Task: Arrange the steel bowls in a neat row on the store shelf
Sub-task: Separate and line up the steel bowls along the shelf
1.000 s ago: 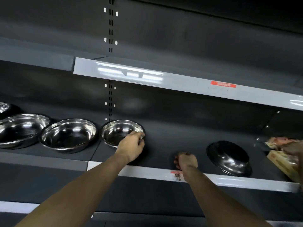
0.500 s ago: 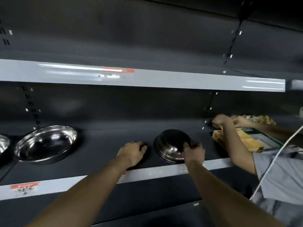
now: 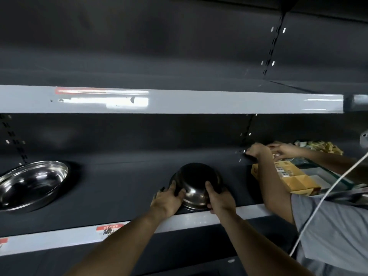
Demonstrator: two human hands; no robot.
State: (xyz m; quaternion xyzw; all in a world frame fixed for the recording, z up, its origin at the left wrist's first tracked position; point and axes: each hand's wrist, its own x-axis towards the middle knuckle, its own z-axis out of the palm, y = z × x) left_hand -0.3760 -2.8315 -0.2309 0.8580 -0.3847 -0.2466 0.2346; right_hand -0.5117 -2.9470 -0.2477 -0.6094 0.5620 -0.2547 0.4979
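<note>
Left hand and right hand grip an upturned round steel bowl between them — a wider shiny steel bowl sits well left.

Overturned bowl near front edge of shelf, mid-frame, between left hand & right hand. Upright bowl well apart, far left. Boxes to right, beside second person's arm.
</note>
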